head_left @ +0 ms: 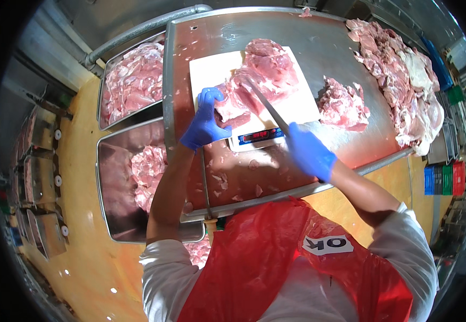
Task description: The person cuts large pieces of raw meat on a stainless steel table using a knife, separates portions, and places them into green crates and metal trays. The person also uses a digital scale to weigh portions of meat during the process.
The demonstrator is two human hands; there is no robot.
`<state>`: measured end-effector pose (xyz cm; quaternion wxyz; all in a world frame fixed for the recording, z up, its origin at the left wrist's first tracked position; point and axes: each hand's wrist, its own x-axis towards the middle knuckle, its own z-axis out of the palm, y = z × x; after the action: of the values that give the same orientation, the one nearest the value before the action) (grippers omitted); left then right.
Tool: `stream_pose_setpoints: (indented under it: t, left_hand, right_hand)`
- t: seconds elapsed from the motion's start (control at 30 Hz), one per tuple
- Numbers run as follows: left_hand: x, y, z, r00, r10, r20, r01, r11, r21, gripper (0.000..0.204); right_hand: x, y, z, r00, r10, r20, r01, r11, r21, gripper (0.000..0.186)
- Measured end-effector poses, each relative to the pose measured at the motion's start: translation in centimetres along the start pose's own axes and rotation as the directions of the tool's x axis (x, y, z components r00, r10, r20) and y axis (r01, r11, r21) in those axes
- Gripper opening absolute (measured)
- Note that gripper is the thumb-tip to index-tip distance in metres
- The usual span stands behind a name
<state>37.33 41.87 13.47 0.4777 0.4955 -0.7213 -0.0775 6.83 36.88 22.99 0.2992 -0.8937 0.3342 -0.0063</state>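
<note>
A large piece of raw meat (268,72) lies on a white board (305,102), with a digital scale (257,137) showing at the board's near edge. My blue-gloved left hand (205,121) grips the meat's left end, its fingers and thumb curled around that edge. In my blue-gloved right hand (309,151) is a knife (268,106). Its long blade points away and to the left, the tip against the middle of the meat. The handle is mostly hidden inside my fist.
A smaller meat lump (343,104) sits right of the board on the metal table (233,35); a long meat heap (399,80) lines its right side. Left of the table stand a full meat tray (134,80) and a partly filled metal bin (116,185). A thin rod (206,185) crosses the near edge.
</note>
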Motion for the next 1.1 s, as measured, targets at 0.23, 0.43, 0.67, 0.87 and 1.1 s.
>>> stream_pose_setpoints:
  t: [0.23,0.43,0.67,0.87,1.1]
  left_hand:
    - [0.1,1.5,-0.1,1.000,-0.019,-0.008,0.019,1.000,0.025,0.072]
    - [0.3,-0.2,-1.0,0.998,-0.062,-0.016,0.062,0.998,-0.023,0.068]
    - [0.1,-2.5,-5.5,0.902,-0.431,-0.029,0.409,0.872,-0.269,0.074]
    - [-2.0,-6.5,-2.2,0.769,-0.558,-0.312,0.357,0.780,-0.514,0.060]
    - [-7.5,-8.7,-0.5,0.619,-0.769,-0.158,-0.188,0.049,-0.981,0.070]
  right_hand:
    - [13.6,-2.6,1.8,0.997,-0.050,0.059,0.064,0.962,-0.267,0.026]
    - [10.0,-2.2,2.2,0.977,-0.015,0.211,0.097,0.919,-0.383,0.022]
    - [-1.9,1.9,2.9,0.945,0.227,0.236,-0.161,0.950,-0.268,0.023]
    - [-3.7,1.6,3.5,0.973,0.217,-0.083,-0.213,0.975,0.057,0.018]
    - [-2.9,2.2,1.4,0.910,0.323,-0.258,-0.212,0.901,0.379,0.018]
